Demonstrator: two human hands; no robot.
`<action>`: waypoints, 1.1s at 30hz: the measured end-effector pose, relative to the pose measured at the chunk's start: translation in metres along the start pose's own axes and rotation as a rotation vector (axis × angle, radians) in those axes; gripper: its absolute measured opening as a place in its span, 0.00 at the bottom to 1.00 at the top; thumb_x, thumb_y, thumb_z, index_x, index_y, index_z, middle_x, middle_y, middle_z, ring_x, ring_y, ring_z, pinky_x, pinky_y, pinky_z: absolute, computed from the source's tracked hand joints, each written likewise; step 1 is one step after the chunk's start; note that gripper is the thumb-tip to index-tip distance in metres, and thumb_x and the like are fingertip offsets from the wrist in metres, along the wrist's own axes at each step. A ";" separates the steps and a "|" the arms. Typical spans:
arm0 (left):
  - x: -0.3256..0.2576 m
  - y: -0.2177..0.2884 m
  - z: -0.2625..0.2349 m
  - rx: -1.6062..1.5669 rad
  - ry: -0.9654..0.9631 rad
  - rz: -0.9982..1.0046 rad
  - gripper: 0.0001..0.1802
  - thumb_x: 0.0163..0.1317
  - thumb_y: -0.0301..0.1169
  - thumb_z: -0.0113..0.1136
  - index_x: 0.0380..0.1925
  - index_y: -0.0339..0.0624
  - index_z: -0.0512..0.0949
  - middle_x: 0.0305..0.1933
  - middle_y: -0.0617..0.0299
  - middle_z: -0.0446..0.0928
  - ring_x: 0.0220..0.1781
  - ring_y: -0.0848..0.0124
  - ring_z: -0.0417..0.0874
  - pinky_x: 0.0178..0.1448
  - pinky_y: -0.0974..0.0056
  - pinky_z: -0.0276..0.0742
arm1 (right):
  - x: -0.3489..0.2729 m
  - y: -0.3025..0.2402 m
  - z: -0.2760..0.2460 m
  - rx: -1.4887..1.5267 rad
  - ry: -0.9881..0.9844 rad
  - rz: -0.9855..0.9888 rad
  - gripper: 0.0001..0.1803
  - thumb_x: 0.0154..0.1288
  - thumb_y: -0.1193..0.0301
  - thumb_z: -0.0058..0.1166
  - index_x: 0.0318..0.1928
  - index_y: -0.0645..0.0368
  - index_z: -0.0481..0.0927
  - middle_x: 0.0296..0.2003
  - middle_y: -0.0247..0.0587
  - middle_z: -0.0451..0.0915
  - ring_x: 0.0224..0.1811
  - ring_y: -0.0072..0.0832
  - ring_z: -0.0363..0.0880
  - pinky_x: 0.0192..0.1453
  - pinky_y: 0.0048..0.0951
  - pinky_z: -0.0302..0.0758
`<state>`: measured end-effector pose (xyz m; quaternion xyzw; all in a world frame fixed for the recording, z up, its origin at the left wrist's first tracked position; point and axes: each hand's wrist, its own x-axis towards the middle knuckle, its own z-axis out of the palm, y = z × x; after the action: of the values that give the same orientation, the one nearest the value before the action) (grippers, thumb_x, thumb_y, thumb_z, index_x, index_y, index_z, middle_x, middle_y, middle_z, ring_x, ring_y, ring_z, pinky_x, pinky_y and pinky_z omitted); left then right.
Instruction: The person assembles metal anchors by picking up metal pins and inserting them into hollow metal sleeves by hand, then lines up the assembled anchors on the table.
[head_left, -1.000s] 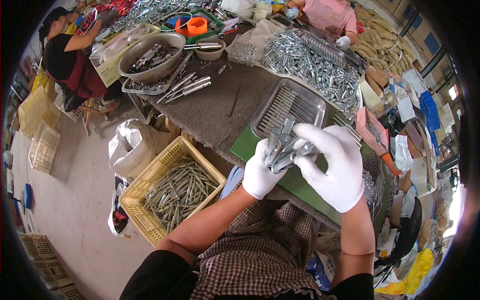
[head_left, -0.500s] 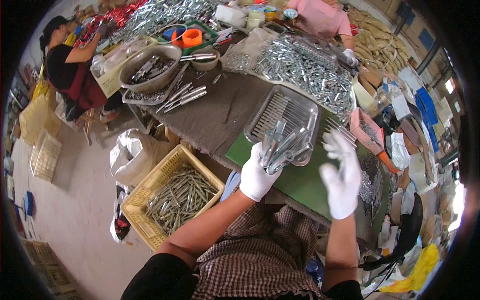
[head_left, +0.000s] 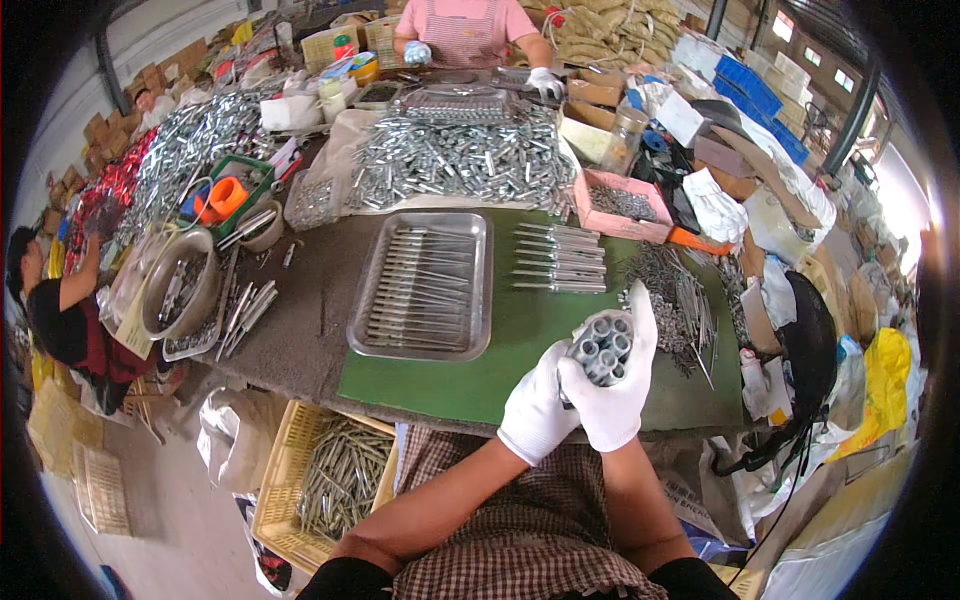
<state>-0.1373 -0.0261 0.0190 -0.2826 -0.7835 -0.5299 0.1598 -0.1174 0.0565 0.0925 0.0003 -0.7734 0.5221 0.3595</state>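
Observation:
Both white-gloved hands are together over the near right of the green mat (head_left: 400, 388). Between them is a bundle of silver metal tubes (head_left: 602, 347), their open round ends facing up. My left hand (head_left: 540, 408) is closed round the bundle's left side. My right hand (head_left: 616, 398) wraps its right side, one finger stretched up beside the tubes. To their left lies a shallow metal tray (head_left: 484, 300) with thin metal rods (head_left: 418, 290) laid in a row. Beyond the hands, a short row of silver rods (head_left: 560, 258) rests on the mat.
Loose thin rods and small dark parts (head_left: 680, 305) lie right of the hands. Farther off are a pink box (head_left: 655, 228) of small parts and a heap of silver tubes (head_left: 450, 160). A yellow basket (head_left: 275, 500) stands below left. A co-worker (head_left: 465, 35) is across the table.
My right hand has come in from the right and closed on the tube bundle. The bundle, in my left hand, has left the tray and turned ends up. My view has swung right.

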 end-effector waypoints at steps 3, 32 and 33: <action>0.019 0.000 -0.009 -0.123 -0.154 0.133 0.44 0.37 0.32 0.73 0.57 0.37 0.61 0.46 0.47 0.74 0.45 0.53 0.79 0.47 0.57 0.77 | 0.006 0.015 -0.015 -0.178 0.013 -0.126 0.55 0.35 0.84 0.62 0.68 0.66 0.49 0.49 0.44 0.69 0.44 0.29 0.74 0.52 0.29 0.73; 0.125 -0.039 0.021 0.614 -0.639 0.478 0.12 0.52 0.33 0.55 0.34 0.43 0.67 0.28 0.52 0.73 0.32 0.52 0.77 0.35 0.51 0.74 | 0.017 0.100 -0.024 0.112 -0.182 0.373 0.43 0.62 0.58 0.55 0.66 0.71 0.49 0.61 0.58 0.60 0.60 0.37 0.68 0.63 0.31 0.65; 0.129 -0.040 0.027 0.620 -0.640 0.454 0.11 0.51 0.31 0.55 0.35 0.43 0.68 0.32 0.51 0.73 0.34 0.52 0.77 0.36 0.52 0.75 | 0.019 0.107 -0.023 0.111 -0.174 0.377 0.43 0.62 0.58 0.55 0.66 0.71 0.49 0.61 0.58 0.60 0.60 0.37 0.68 0.63 0.31 0.65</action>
<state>-0.2625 0.0226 0.0504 -0.5336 -0.8325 -0.1106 0.0995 -0.1593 0.1311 0.0212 -0.0793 -0.7579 0.6200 0.1868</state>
